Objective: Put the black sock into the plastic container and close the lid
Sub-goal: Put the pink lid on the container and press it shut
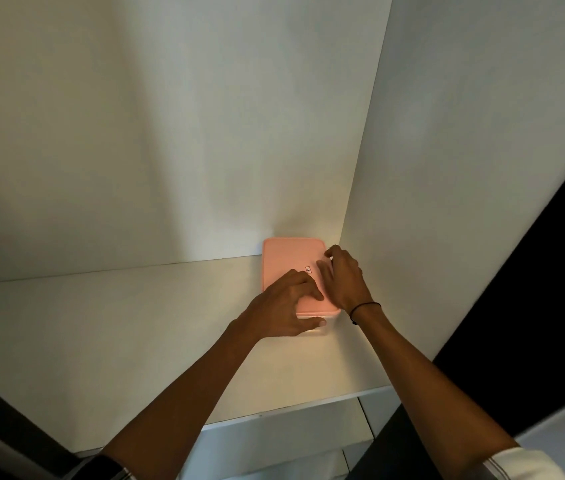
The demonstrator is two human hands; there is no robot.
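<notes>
The pink lid (286, 263) lies flat on the plastic container (322, 317), which stands on the white shelf (101, 323) in the corner where the back wall meets the side panel (447, 168). The left hand (284, 306) bears on the near lid edge, fingers spread on top and thumb against the clear wall just below them. The right hand (341, 275) rests on the right edge, fingers apart and bent, clamped on nothing. The black sock is not visible; presumably it is inside, under the opaque lid, but this cannot be confirmed. Risk: the far-left corner, beyond both sets of fingers, receives no pressure and may stay unseated. Uneven force near the thumb could tip or slide the container.
</notes>
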